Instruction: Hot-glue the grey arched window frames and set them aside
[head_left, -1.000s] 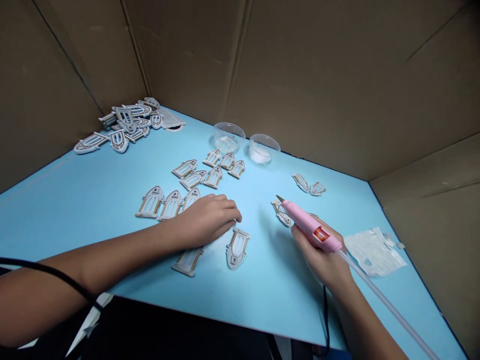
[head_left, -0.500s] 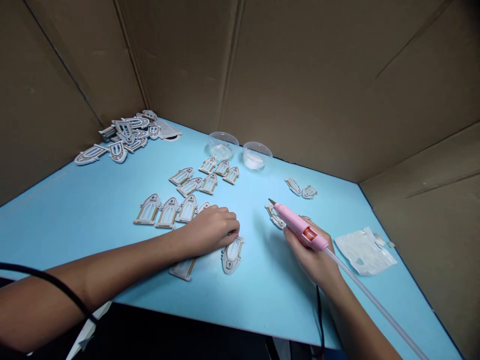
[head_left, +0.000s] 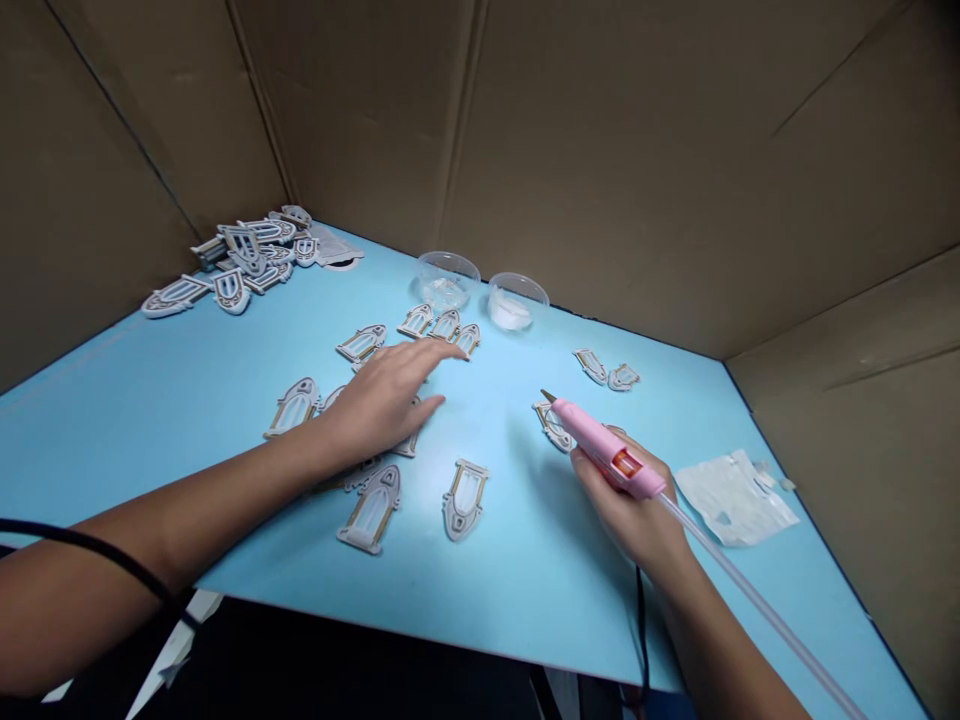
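My right hand (head_left: 626, 500) is wrapped around a pink hot glue gun (head_left: 604, 447), its nozzle pointing up and left and a long clear glue stick trailing from its back. Fingers outstretched, my left hand (head_left: 390, 395) hovers over the small arched window-shaped pieces, hiding several of them. Its fingertips are near an arched piece (head_left: 468, 341) in the back row; whether they touch it I cannot tell. Closer to me lie an arched piece (head_left: 371, 510) and another arched piece (head_left: 465, 500) turned point toward me. Beside the nozzle is one more arched piece (head_left: 553, 427), partly covered.
A heap of larger arched pieces (head_left: 247, 250) fills the back left corner. Two clear plastic tubs (head_left: 517, 300) stand at the back. On the right lies a white plastic packet (head_left: 739, 500). Cardboard walls (head_left: 600, 150) enclose the blue table (head_left: 300, 590); a black cable (head_left: 90, 545) crosses at left.
My left hand has moved away from the upside-down arched piece, up toward the back row, and its fingers have opened out. The glue gun stays nearly in place.
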